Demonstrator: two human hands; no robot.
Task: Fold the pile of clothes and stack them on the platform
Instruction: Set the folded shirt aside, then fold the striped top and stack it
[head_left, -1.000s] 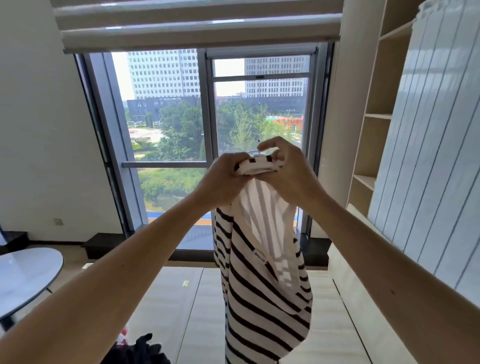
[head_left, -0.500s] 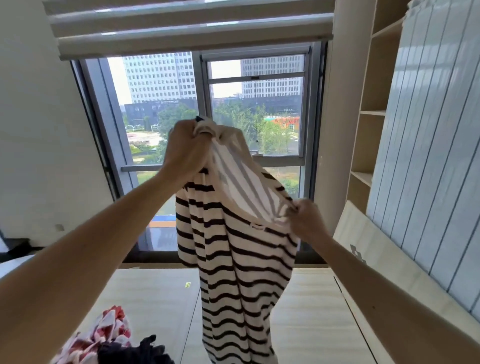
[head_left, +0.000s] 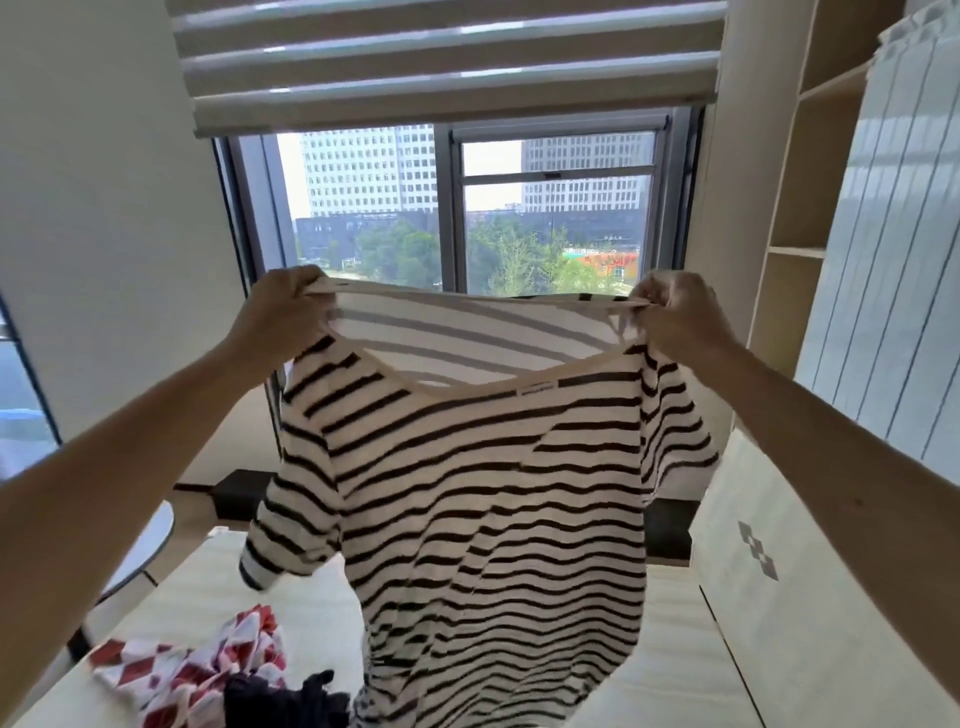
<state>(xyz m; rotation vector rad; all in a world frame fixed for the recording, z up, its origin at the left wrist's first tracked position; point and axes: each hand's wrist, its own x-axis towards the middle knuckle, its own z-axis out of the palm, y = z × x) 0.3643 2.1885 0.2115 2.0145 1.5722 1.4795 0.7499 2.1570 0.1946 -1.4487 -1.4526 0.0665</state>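
Observation:
A black-and-white striped shirt (head_left: 483, 499) hangs spread out in front of me, held up by its shoulders. My left hand (head_left: 283, 309) grips the left shoulder beside the wide neckline. My right hand (head_left: 675, 312) pinches the right shoulder. The shirt's hem reaches down to the pale platform (head_left: 670, 670) below. On the platform at lower left lies a pile with a red-and-white patterned garment (head_left: 192, 670) and a dark garment (head_left: 280, 701).
A large window (head_left: 467, 208) with a raised blind fills the wall ahead. Open wooden shelves (head_left: 810, 218) and white panelled doors (head_left: 893, 270) stand to the right. A round table edge (head_left: 150, 540) shows at left, and a pale board (head_left: 779, 587) leans at right.
My hands have moved apart from the bunched collar, and the shirt is now stretched wide between them, facing me. The view has tilted down, showing more of the pile.

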